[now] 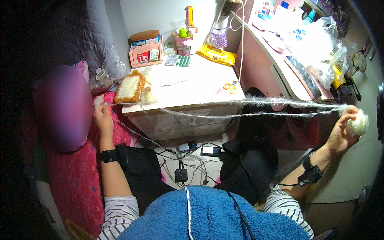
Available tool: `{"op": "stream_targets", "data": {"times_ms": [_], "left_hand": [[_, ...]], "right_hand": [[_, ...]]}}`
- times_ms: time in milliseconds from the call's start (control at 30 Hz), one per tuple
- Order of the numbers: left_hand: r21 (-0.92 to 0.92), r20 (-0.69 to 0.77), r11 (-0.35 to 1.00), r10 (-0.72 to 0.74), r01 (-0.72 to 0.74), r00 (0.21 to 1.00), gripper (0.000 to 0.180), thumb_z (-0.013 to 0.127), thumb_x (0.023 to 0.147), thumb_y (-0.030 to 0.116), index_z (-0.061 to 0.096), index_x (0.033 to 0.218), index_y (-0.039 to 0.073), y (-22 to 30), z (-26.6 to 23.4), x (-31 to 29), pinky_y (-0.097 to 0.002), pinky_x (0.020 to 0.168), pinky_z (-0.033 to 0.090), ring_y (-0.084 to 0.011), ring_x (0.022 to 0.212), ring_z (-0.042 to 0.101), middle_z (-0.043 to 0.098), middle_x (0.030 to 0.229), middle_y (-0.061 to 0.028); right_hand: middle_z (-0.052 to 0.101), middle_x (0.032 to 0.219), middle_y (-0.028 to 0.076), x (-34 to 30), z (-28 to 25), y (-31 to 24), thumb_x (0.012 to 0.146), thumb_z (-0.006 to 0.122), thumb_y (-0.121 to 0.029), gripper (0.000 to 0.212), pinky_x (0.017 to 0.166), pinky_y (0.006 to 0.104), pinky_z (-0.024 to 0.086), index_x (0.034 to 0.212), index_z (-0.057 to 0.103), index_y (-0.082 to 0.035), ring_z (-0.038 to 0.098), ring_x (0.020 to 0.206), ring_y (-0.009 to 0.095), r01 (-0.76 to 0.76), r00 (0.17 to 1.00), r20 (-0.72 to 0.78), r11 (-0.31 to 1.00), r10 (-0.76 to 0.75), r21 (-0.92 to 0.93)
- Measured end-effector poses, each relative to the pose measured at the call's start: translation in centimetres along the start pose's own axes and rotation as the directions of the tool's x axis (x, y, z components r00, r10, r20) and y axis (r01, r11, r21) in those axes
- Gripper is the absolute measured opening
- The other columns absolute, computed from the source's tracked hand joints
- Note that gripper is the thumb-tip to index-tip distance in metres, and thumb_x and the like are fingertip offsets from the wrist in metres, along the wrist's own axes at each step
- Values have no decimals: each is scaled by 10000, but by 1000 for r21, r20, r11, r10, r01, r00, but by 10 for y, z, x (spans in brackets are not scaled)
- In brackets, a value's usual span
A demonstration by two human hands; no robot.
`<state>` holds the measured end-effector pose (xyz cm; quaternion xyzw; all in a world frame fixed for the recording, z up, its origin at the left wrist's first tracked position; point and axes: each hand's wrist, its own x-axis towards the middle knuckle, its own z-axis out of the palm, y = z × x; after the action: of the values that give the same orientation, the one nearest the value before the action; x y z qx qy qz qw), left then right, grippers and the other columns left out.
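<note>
Far out to the right, my right hand (pixel 339 134) is closed around a ball of fluffy white yarn (pixel 357 123). Fuzzy white strands (pixel 280 102) run from it across the front of the white cabinet toward the left. My left hand (pixel 103 117) is raised over the pink bedding, its fingers closed on a small tuft of white yarn (pixel 98 101). One thin strand droops from there toward the floor. Between the hands, a fuzzy toast-shaped knitted piece (pixel 130 88), cream with a brown border, lies at the cabinet top's left edge.
Orange-handled scissors (pixel 230 87), a blister pack of pills (pixel 178 60), a yellow packet (pixel 216 55), a pink box (pixel 146 54) and a cup (pixel 183 43) sit on the cabinet top. Cables and a small black device (pixel 181 175) lie on the floor. A pink desk (pixel 260 60) stands at right.
</note>
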<state>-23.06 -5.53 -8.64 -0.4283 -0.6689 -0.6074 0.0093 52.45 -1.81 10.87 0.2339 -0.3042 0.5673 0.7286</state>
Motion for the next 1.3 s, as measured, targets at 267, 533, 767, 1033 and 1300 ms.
{"op": "stream_targets", "data": {"times_ms": [267, 533, 767, 1033, 1300], "left_hand": [[474, 60, 864, 161, -170, 985, 315, 517, 986, 117, 540, 1283, 16, -16, -16, 22, -395, 702, 516, -280, 805, 682, 691, 962, -163], [-749, 201, 509, -434, 423, 878, 318, 473, 977, -17, 477, 1285, -96, -24, -42, 39, -324, 880, 550, -217, 979, 638, 624, 980, -128], [-903, 344, 10, -583, 430, 736, 119, 569, 919, -63, 588, 1032, -97, -108, -77, 62, -336, 869, 573, -205, 767, 621, 575, 777, -79], [-14, 461, 859, -448, 511, 766, 334, 669, 885, 149, 600, 1167, -16, -11, -35, 35, -352, 744, 534, -229, 792, 645, 628, 817, -103], [579, 589, 705, -13, -410, 808, 434, 759, 798, 245, 642, 1125, -15, 232, 29, -35, -460, 781, 513, -419, 917, 660, 672, 961, -285]], "right_hand": [[401, 1414, 248, 25, -26, -120, 809, 607, -14, 603, 1104, 587, 378, 1369, 393, 57, 404, 1302, 445, 313, 949, 84, 882, -303, -353], [435, 1418, 250, 42, -59, -136, 859, 589, -8, 538, 1085, 577, 441, 1360, 404, 58, 445, 1293, 445, 455, 826, 54, 606, -562, -653], [565, 1312, 198, 41, -58, -121, 929, 555, -50, 359, 1077, 614, 434, 1271, 519, 52, 523, 1242, 349, 400, 718, 9, 402, -696, -824], [534, 1357, 221, 12, -7, 15, 830, 737, -178, 648, 1106, 545, 396, 1366, 459, 57, 509, 1281, 345, -59, 997, -71, 478, -7, -876], [583, 1292, 196, -57, 58, 219, 677, 787, -249, 829, 1019, 397, 471, 1364, 445, 62, 591, 1179, 264, -538, 757, -43, 584, 652, -608]]}}
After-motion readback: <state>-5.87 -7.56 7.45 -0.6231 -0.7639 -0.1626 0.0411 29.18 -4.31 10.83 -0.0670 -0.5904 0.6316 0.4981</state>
